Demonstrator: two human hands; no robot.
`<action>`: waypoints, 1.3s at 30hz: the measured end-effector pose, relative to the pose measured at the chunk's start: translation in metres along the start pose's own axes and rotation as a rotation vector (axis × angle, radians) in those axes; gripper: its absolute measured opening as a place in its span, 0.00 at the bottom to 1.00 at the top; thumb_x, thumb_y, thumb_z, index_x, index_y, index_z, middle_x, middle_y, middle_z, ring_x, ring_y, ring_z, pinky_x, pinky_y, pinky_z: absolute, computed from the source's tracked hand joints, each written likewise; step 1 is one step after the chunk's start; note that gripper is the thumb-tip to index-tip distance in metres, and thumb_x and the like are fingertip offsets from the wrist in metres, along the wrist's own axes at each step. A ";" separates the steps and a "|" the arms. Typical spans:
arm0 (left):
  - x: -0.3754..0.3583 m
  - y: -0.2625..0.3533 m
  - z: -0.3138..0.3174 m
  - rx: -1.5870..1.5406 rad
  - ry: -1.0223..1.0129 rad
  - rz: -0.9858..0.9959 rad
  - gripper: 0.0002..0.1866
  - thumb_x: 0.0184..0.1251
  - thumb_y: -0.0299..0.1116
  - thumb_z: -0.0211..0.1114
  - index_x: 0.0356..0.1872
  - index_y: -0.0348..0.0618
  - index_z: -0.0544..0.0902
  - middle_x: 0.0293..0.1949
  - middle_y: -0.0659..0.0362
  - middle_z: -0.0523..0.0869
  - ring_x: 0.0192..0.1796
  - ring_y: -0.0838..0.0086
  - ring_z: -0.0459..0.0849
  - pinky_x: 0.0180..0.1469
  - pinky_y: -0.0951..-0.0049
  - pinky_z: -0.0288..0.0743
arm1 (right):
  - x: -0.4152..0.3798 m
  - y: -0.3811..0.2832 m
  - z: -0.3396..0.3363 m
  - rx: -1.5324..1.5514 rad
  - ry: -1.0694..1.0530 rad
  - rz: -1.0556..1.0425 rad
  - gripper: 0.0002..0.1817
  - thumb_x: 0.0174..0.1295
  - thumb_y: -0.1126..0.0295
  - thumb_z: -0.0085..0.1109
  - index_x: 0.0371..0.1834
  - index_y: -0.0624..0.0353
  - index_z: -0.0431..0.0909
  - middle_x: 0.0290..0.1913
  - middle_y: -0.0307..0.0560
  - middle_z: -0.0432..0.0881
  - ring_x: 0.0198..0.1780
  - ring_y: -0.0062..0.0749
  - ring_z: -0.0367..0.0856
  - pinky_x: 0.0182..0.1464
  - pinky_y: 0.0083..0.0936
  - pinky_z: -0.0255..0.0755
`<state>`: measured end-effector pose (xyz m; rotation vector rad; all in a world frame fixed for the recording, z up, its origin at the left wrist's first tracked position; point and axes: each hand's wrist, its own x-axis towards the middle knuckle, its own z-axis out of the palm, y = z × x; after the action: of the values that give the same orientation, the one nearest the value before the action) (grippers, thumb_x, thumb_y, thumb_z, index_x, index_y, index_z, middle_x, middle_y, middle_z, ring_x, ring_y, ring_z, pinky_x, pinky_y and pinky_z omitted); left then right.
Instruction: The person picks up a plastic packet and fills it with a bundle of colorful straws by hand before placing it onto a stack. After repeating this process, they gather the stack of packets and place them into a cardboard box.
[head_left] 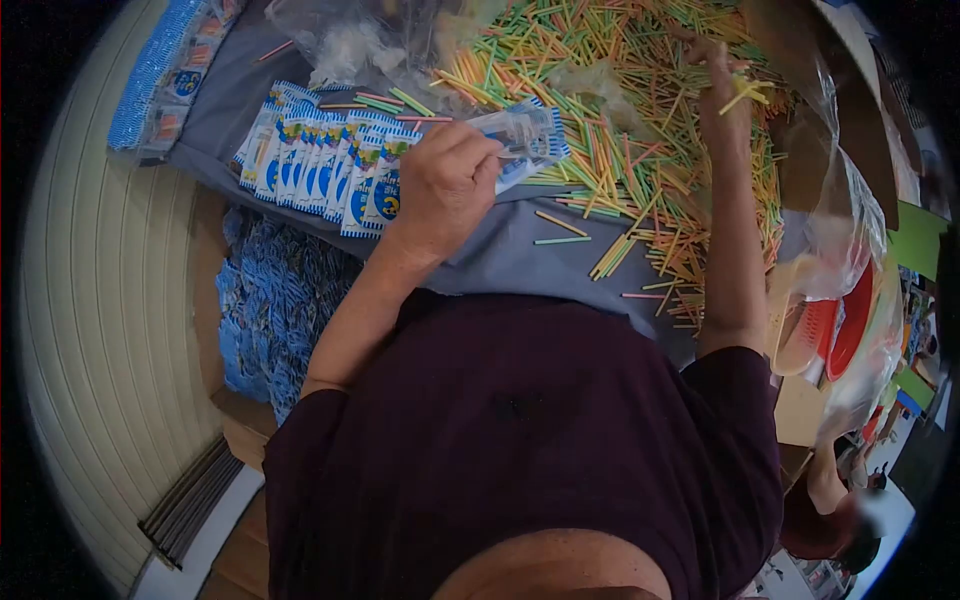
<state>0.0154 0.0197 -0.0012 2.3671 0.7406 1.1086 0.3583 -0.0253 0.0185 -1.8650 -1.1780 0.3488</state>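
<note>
My left hand (447, 180) grips a small clear plastic packet with blue print (525, 138), held open-end toward the sticks. My right hand (722, 85) is raised over a big heap of thin coloured sticks (640, 120) in yellow, green, orange and pink, and pinches a few yellow sticks (748, 93) between its fingers. A row of several filled blue-and-white packets (320, 160) lies fanned out on the grey cloth (500, 255) just left of my left hand.
A box of more blue packets (265, 310) sits below the table edge at left. Clear plastic bags (350, 40) lie at the top. Red and orange plastic baskets (840, 320) in a bag stand at right. Another person (835, 510) is at lower right.
</note>
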 end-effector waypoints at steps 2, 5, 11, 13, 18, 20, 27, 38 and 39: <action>0.015 0.006 -0.002 -0.084 0.004 -0.050 0.05 0.53 0.20 0.72 0.32 0.36 0.85 0.28 0.56 0.84 0.31 0.68 0.83 0.34 0.71 0.75 | 0.008 -0.002 -0.003 0.513 -0.060 -0.063 0.24 0.81 0.52 0.37 0.39 0.59 0.78 0.47 0.54 0.84 0.57 0.47 0.79 0.64 0.45 0.66; 0.042 0.020 0.004 -0.233 -0.023 -0.141 0.06 0.54 0.22 0.74 0.33 0.35 0.86 0.26 0.59 0.85 0.29 0.76 0.82 0.32 0.76 0.74 | 0.009 -0.026 -0.006 1.048 -0.169 -0.170 0.25 0.80 0.51 0.37 0.38 0.60 0.77 0.45 0.57 0.85 0.58 0.51 0.78 0.68 0.48 0.62; 0.070 0.028 0.045 -0.545 -0.089 -0.283 0.06 0.55 0.24 0.75 0.31 0.34 0.86 0.25 0.56 0.87 0.27 0.77 0.85 0.31 0.75 0.77 | -0.013 -0.082 0.001 1.178 -0.351 -0.311 0.29 0.78 0.45 0.36 0.41 0.61 0.78 0.41 0.58 0.86 0.62 0.58 0.76 0.73 0.54 0.56; 0.074 0.029 0.051 -0.636 -0.101 -0.259 0.06 0.55 0.24 0.75 0.31 0.34 0.86 0.25 0.57 0.88 0.27 0.79 0.85 0.31 0.76 0.77 | -0.005 -0.077 0.005 1.056 -0.446 -0.389 0.32 0.77 0.42 0.33 0.43 0.61 0.79 0.44 0.59 0.86 0.64 0.58 0.75 0.74 0.55 0.55; 0.078 0.030 0.054 -0.646 -0.078 -0.247 0.06 0.56 0.21 0.74 0.33 0.33 0.86 0.27 0.57 0.88 0.31 0.79 0.87 0.34 0.78 0.80 | -0.016 -0.079 0.012 0.859 -0.479 -0.385 0.35 0.75 0.38 0.35 0.47 0.62 0.78 0.49 0.60 0.85 0.62 0.54 0.78 0.71 0.50 0.62; 0.078 0.031 0.054 -0.685 -0.097 -0.311 0.06 0.56 0.21 0.74 0.34 0.33 0.86 0.28 0.57 0.88 0.32 0.79 0.87 0.34 0.78 0.80 | -0.022 -0.083 0.011 0.744 -0.356 -0.143 0.35 0.73 0.36 0.38 0.48 0.62 0.78 0.49 0.59 0.85 0.59 0.50 0.80 0.68 0.47 0.66; 0.079 0.024 0.062 -0.770 -0.129 -0.379 0.08 0.56 0.22 0.75 0.36 0.33 0.87 0.29 0.58 0.88 0.32 0.79 0.87 0.35 0.78 0.81 | -0.010 -0.061 0.008 0.954 -0.343 -0.214 0.34 0.74 0.38 0.39 0.49 0.62 0.78 0.51 0.60 0.85 0.56 0.44 0.82 0.65 0.43 0.69; 0.078 0.011 0.062 -0.785 -0.131 -0.402 0.09 0.56 0.25 0.76 0.37 0.33 0.88 0.27 0.60 0.88 0.30 0.82 0.84 0.33 0.80 0.78 | -0.002 -0.086 0.007 0.745 -0.358 -0.440 0.36 0.76 0.40 0.35 0.49 0.65 0.80 0.53 0.58 0.84 0.59 0.40 0.80 0.65 0.39 0.68; 0.079 0.013 0.062 -0.870 -0.108 -0.437 0.09 0.56 0.25 0.76 0.37 0.33 0.88 0.27 0.60 0.88 0.29 0.82 0.84 0.33 0.80 0.78 | -0.004 -0.089 0.011 0.742 -0.357 -0.441 0.36 0.76 0.40 0.35 0.49 0.65 0.80 0.53 0.58 0.84 0.59 0.40 0.80 0.65 0.39 0.68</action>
<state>0.1106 0.0498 0.0138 1.4332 0.5387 0.8552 0.2970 -0.0084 0.0815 -0.8967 -1.4046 0.7645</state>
